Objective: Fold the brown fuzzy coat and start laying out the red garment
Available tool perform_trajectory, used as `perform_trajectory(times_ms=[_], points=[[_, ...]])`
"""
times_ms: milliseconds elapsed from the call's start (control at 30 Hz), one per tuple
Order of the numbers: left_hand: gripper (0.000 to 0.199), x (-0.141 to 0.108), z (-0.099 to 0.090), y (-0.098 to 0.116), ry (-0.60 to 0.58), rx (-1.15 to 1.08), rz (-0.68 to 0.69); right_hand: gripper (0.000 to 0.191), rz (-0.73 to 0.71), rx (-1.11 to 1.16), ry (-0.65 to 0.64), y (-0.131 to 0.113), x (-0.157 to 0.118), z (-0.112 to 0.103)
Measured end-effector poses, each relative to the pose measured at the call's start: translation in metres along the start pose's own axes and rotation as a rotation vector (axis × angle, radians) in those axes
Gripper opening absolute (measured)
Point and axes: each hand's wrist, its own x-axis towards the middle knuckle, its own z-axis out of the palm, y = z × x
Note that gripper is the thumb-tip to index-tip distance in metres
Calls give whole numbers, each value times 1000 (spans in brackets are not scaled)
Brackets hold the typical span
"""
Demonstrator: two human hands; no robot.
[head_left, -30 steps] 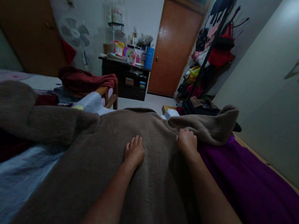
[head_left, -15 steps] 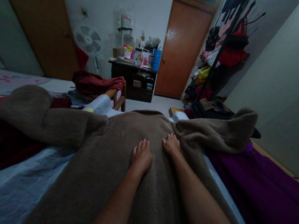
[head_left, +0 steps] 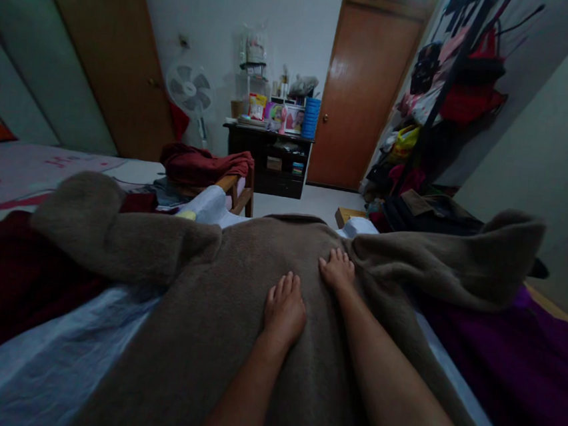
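A brown fleecy coat (head_left: pixel 211 340) lies spread out over a pale bed cover (head_left: pixel 71 340), its two sleeves stretched to the left and right. My left hand (head_left: pixel 285 309) rests flat on the middle of the coat, palm down, fingers pointing away from me. My right hand (head_left: pixel 337 270) lies a little farther up and to the right, near the base of the right-hand sleeve, with its fingers slightly spread on the fabric. The hands are apart, and neither grips the cloth.
Dark red cloth (head_left: pixel 17 274) lies on the left, purple cloth (head_left: pixel 511 355) on the right. Beyond stand a wooden chair (head_left: pixel 246 189) with a red garment, a fan (head_left: pixel 189 88), a dark cabinet (head_left: pixel 268 164) and a door (head_left: pixel 363 93). Bags (head_left: pixel 470 104) hang at the right.
The whole view has shifted, so the coat and room appear farther right. Both hands remain on the coat in nearly the same places, still flat.
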Motion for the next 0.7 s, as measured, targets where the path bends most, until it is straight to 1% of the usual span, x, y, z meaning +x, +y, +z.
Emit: perform_trajectory(times_ms=[100,167,267,367,433,500,700], points=[[55,-1,-1,1,18,-12,2,58,10,144,34,-11,1,0],[53,-1,-4,1,35,-27,5,54,-39,203,32,-23,-3,1],[48,-2,-10,-3,81,-60,-10,52,-158,272,31,-39,-18,8],[41,-1,-15,-10,148,-72,-83,51,-224,316,34,-45,-39,18],[39,-1,-16,-15,173,-56,-139,47,-258,303,32,-45,-51,23],[39,0,-16,-17,169,-29,-171,44,-284,259,25,-44,-59,26],[43,1,-12,-16,86,34,-181,45,-293,116,9,-49,-66,19]])
